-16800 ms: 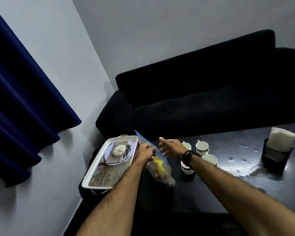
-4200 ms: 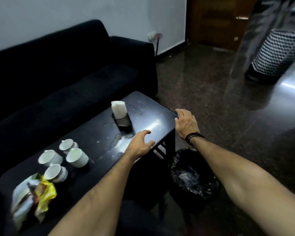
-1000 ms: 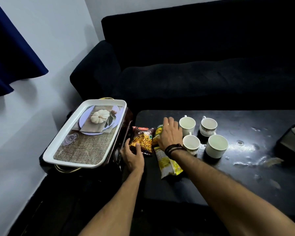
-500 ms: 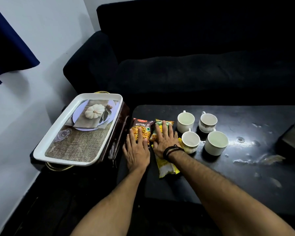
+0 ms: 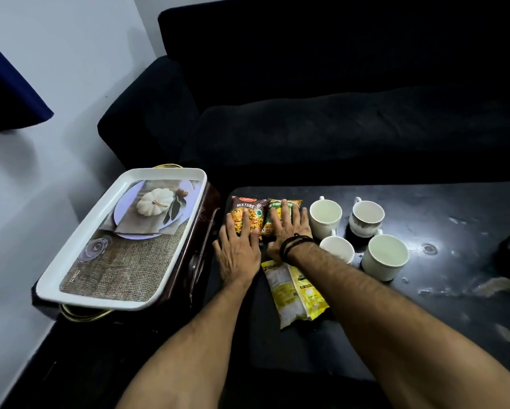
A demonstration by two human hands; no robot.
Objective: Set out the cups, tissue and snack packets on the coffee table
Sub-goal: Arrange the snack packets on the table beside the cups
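Two bare forearms come in from the near edge and reach away over the dark coffee table (image 5: 424, 335), the left one angling up from the near left, the right one running diagonally from the near right corner; just beside the right forearm, at the near part of the table's left end, a yellow snack packet (image 5: 296, 293) lies flat with its far end tucked under the right wrist; the left hand (image 5: 238, 250) lies palm down with its fingers straight and slightly spread, the fingertips resting on the lower part of a brown packet marked MIXTURE (image 5: 245, 215); the right hand (image 5: 287, 231), with dark bands at the wrist, lies palm down beside it, fingers spread flat over a green packet (image 5: 283, 208); neither hand pinches or lifts anything, both simply press flat; the brown and green packets lie side by side and touching near the far left edge of the table; to the right of the hands four white cups stand upright in a close cluster, a near-left cup (image 5: 336, 249) partly hidden by the right forearm, a near-right cup (image 5: 385, 256), a far-left cup (image 5: 325, 216) and a far-right cup (image 5: 367, 216) with a dark band on its side; at the far right edge of view a dark object is cut off, and I cannot tell what it is; off the table's left end a white tray (image 5: 106, 261) with a printed pumpkin picture rests on a dark brown stand; beyond everything a black sofa (image 5: 336, 113) runs along the far side.
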